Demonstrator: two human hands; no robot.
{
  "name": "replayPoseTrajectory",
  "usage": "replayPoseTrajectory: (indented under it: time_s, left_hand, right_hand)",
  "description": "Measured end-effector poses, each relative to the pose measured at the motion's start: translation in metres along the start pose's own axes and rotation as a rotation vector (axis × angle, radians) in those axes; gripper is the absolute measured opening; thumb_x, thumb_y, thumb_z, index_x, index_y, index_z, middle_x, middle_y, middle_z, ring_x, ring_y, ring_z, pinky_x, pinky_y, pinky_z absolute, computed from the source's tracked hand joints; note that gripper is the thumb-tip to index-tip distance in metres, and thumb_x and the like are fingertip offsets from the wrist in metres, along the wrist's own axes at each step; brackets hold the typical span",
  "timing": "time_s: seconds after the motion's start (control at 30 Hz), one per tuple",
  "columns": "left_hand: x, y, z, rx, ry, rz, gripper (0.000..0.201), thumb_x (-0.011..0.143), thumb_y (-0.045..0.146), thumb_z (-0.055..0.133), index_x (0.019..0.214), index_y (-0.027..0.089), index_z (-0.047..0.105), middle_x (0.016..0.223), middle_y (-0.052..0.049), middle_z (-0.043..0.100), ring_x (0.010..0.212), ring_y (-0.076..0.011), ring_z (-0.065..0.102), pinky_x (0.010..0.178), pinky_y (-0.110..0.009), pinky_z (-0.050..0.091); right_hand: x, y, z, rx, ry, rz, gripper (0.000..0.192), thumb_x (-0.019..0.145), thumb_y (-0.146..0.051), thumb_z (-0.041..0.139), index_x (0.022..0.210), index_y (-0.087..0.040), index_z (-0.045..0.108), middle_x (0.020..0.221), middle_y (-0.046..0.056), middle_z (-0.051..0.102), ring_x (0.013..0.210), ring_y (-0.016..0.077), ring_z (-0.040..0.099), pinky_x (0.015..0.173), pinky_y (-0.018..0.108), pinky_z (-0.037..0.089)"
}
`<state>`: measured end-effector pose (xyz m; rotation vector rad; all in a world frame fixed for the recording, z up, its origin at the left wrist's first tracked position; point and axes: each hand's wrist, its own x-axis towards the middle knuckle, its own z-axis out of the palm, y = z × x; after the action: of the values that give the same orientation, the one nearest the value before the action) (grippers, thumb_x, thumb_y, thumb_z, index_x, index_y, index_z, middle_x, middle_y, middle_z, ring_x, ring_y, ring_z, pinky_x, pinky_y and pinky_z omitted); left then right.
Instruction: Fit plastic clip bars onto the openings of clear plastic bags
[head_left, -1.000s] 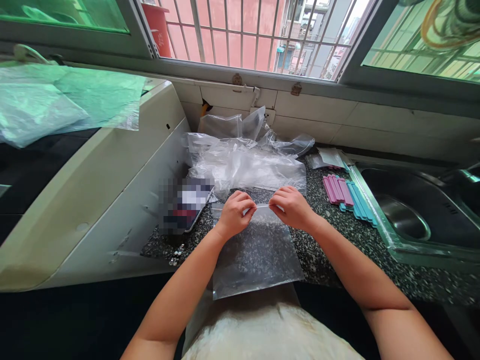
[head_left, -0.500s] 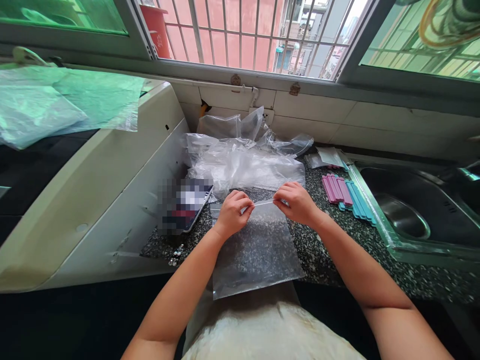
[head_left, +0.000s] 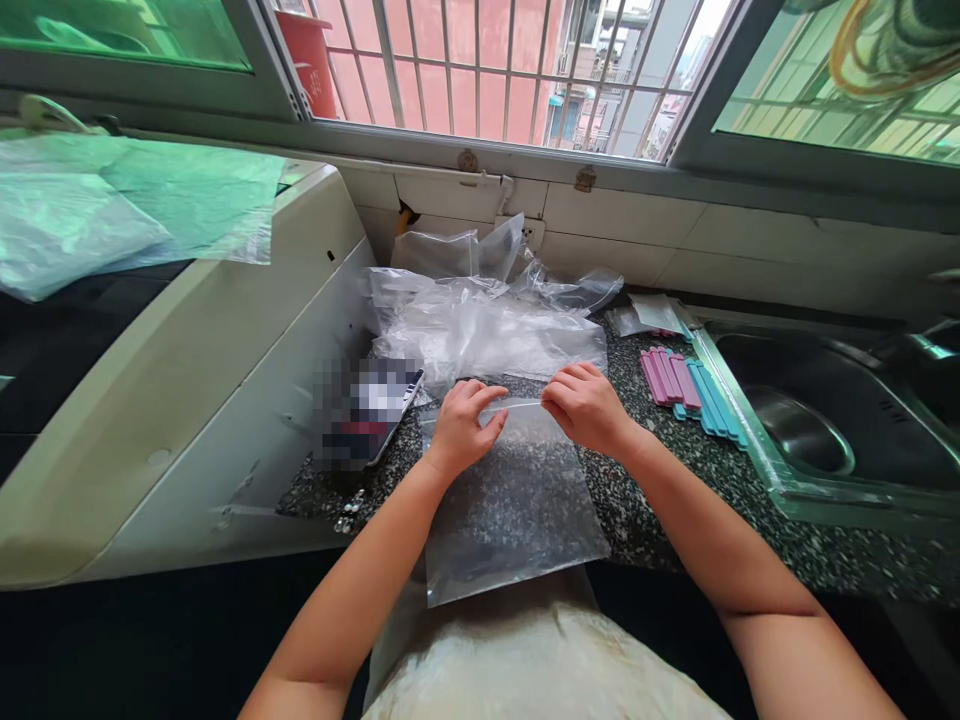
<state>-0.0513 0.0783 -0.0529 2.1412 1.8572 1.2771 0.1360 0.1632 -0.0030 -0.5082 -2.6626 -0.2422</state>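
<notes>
A clear plastic bag [head_left: 514, 500] lies flat on the speckled counter, its near edge hanging over the front. My right hand [head_left: 589, 408] pinches the bag's far edge near its right corner. At the left part of that same edge is my left hand [head_left: 469, 425], thumb and fingers apart with a gap between them. Behind both hands rests a heap of crumpled clear plastic bags [head_left: 487, 335]. Pink sealing clips [head_left: 669, 377] and blue sealing clips [head_left: 712, 402] lie to the right of my right hand.
A sink [head_left: 802, 400] is set into the counter [head_left: 652, 500] at the right. On the left stand a phone-like device [head_left: 382, 415], partly blurred, and a white appliance side [head_left: 262, 440]. Plastic sheets [head_left: 150, 200] lie on top at far left. A barred window [head_left: 480, 75] is behind.
My left thumb and fingers have parted from their pinch on the bag's edge. My right hand keeps its pinch, and the bag stays almost in place.
</notes>
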Motion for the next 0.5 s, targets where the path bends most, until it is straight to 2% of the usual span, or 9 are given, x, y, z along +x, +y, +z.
replayPoseTrajectory:
  time_s: [0.07, 0.17, 0.27, 0.4, 0.5]
  left_hand:
    - [0.002, 0.002, 0.002, -0.004, -0.009, -0.005, 0.017, 0.078, 0.025, 0.059, 0.094, 0.020, 0.064, 0.081, -0.004, 0.059, 0.081, -0.0200, 0.054, 0.077, -0.035, 0.044]
    - [0.010, 0.007, 0.004, -0.018, -0.044, 0.019, 0.008, 0.079, 0.024, 0.060, 0.082, 0.020, 0.065, 0.079, -0.004, 0.059, 0.080, -0.0193, 0.053, 0.076, -0.034, 0.044]
    - [0.025, 0.010, 0.005, -0.010, -0.084, 0.066, 0.010, 0.080, 0.019, 0.056, 0.074, 0.019, 0.063, 0.077, -0.004, 0.059, 0.077, -0.0185, 0.052, 0.074, -0.033, 0.044]
    - [0.045, 0.012, 0.008, 0.049, -0.130, 0.132, 0.012, 0.081, 0.017, 0.054, 0.072, 0.017, 0.062, 0.079, -0.006, 0.060, 0.078, -0.0201, 0.052, 0.072, -0.034, 0.043]
    - [0.051, 0.012, 0.014, 0.081, -0.125, 0.145, 0.013, 0.081, 0.018, 0.053, 0.072, 0.017, 0.062, 0.080, -0.007, 0.060, 0.079, -0.0208, 0.052, 0.072, -0.035, 0.043]
  right_hand:
    - [0.000, 0.001, -0.001, -0.003, 0.006, 0.006, 0.023, 0.089, -0.022, 0.044, 0.072, -0.018, 0.059, 0.072, 0.004, 0.063, 0.075, 0.0183, 0.048, 0.074, 0.031, 0.032]
    - [-0.001, 0.004, -0.001, -0.001, 0.024, 0.023, 0.023, 0.089, -0.023, 0.044, 0.073, -0.018, 0.060, 0.073, 0.005, 0.064, 0.076, 0.0185, 0.049, 0.074, 0.031, 0.032]
    - [-0.002, 0.010, -0.002, -0.001, 0.046, 0.046, 0.022, 0.089, -0.024, 0.045, 0.074, -0.019, 0.060, 0.075, 0.005, 0.065, 0.076, 0.0190, 0.051, 0.074, 0.032, 0.033]
    - [-0.004, 0.019, -0.004, 0.026, 0.084, 0.098, 0.019, 0.088, -0.024, 0.047, 0.075, -0.018, 0.060, 0.075, 0.005, 0.066, 0.076, 0.0195, 0.052, 0.073, 0.031, 0.035]
    - [-0.005, 0.025, -0.003, 0.043, 0.095, 0.138, 0.017, 0.087, -0.024, 0.049, 0.075, -0.018, 0.060, 0.075, 0.005, 0.066, 0.076, 0.0196, 0.051, 0.073, 0.031, 0.035]
